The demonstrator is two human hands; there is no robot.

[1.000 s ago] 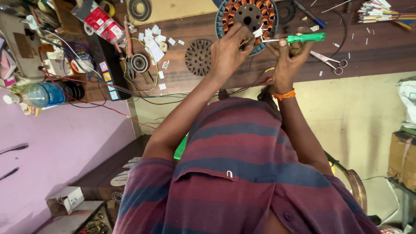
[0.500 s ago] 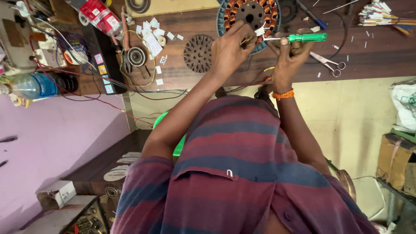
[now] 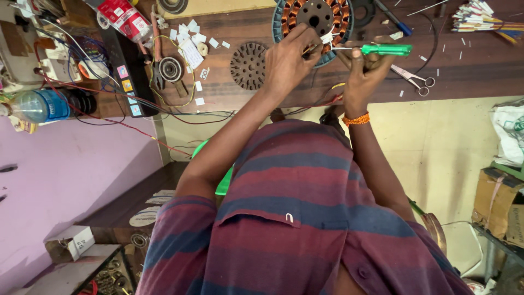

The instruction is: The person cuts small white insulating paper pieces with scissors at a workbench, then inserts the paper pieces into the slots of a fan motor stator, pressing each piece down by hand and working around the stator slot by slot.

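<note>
Here the round stator (image 3: 315, 19), ringed with coppery windings, lies at the far edge of the wooden desk (image 3: 464, 60). The left hand (image 3: 288, 57) pinches a white slip at a slot; the right hand (image 3: 364, 68) grips a green-handled screwdriver (image 3: 382, 49). Press gently, sparing the wire. Scissors (image 3: 413, 80) lie just beside.

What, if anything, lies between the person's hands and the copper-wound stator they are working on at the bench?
Nothing visible does. The left hand rests at the rim of the stator, and the right hand holds the green-handled screwdriver with its tip at the same rim. The scissors lie off to the right.
</note>
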